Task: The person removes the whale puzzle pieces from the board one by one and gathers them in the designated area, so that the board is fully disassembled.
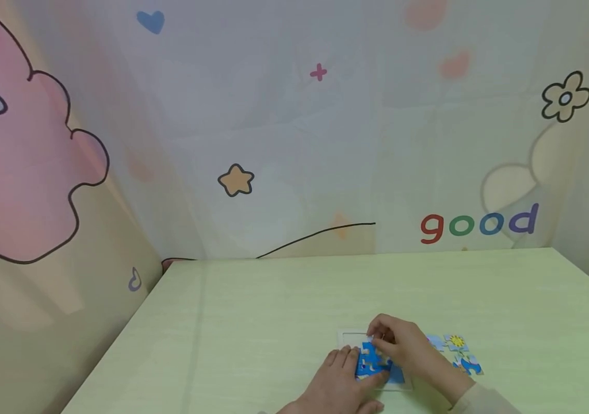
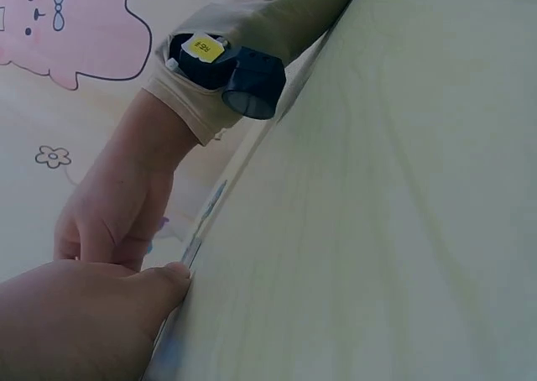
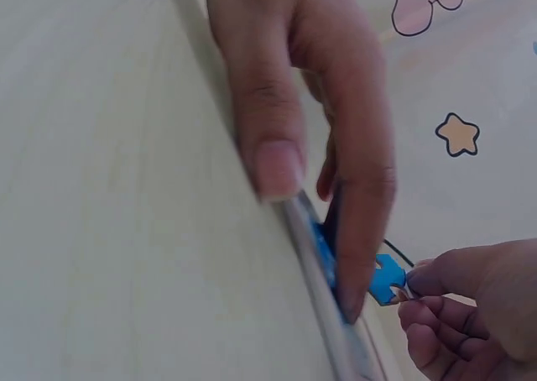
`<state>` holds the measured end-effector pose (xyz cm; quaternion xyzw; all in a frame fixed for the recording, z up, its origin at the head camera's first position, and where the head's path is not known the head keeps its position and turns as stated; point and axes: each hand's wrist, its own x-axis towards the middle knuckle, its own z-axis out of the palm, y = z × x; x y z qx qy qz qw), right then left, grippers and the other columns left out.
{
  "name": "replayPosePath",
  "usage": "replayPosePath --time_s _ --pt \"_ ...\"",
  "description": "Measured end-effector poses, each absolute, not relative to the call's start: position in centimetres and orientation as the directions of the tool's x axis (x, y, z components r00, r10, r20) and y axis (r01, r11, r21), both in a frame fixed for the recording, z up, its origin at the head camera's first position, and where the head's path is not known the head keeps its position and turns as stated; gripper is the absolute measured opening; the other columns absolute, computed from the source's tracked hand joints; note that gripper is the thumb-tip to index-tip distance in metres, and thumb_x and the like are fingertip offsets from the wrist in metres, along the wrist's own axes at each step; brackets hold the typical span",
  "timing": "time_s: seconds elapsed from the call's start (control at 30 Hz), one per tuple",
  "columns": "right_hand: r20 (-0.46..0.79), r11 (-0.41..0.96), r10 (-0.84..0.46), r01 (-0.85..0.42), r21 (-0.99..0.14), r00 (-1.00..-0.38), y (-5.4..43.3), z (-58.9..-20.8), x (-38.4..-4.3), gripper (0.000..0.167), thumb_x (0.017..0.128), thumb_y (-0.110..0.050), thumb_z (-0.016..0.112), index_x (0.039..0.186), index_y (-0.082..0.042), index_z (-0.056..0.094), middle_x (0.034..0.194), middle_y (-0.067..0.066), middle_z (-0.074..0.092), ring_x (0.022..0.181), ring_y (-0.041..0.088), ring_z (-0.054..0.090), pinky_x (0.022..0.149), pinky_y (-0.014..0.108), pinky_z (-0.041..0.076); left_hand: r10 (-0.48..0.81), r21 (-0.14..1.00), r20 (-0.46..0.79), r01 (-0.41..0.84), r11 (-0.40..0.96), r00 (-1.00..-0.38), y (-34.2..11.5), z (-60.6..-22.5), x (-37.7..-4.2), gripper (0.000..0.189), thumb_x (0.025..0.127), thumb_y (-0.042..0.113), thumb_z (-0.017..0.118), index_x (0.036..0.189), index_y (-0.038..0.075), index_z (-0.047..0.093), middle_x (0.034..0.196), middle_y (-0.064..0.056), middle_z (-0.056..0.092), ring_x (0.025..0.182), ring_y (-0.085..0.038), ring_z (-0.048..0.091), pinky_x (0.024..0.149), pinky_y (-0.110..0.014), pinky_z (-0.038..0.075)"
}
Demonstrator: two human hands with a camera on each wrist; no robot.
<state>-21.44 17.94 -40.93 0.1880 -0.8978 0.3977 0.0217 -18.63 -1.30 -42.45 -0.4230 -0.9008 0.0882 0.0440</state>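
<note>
At 5 o'clock in the head view, a white rectangular puzzle tray [image 1: 354, 332] lay on the pale green surface [image 1: 253, 322], partly filled with joined blue jigsaw pieces [image 1: 366, 357]. The right hand [image 1: 403, 348] pinched a bright blue jigsaw piece [image 3: 386, 279] above the tray's 12 o'clock side. The left hand [image 1: 338, 376], at 8 o'clock, grasped no piece; its extended fingers rested on the puzzle. At the tray's 3 o'clock lay loose pieces, including a light-blue yellow-sun piece [image 1: 457, 341].
</note>
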Motion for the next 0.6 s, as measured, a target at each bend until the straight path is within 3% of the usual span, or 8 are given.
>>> replayPosePath --time_s 0.27,0.6 --pt "0.183 0.629 -0.298 -0.337 -0.701 -0.937 19.3 -39.9 -20.8 0.007 0.091 -0.012 0.065 0.097 -0.010 0.063 0.083 -0.003 0.062 0.068 0.001 0.047 0.062 0.018 0.044 0.735 -0.129 -0.062 0.736 0.665 -0.675 -0.7 -42.6 -18.5 0.049 0.098 0.060 0.027 0.145 0.047 0.033 0.148 -0.014 0.041 0.138 -0.026 0.040 0.108 -0.039 0.039" --pt "0.172 0.680 -0.258 -0.305 -0.667 -0.951 21.2 -38.2 -20.7 0.007 0.090 -0.010 0.065 0.097 -0.010 0.064 0.082 -0.003 0.062 0.069 0.003 0.049 0.059 0.019 0.044 0.737 -0.168 -0.065 0.735 0.657 -0.673 -0.8 -42.4 -18.7 0.050 0.098 0.061 0.025 0.146 0.049 0.028 0.148 -0.012 0.042 0.137 -0.025 0.040 0.108 -0.039 0.039"
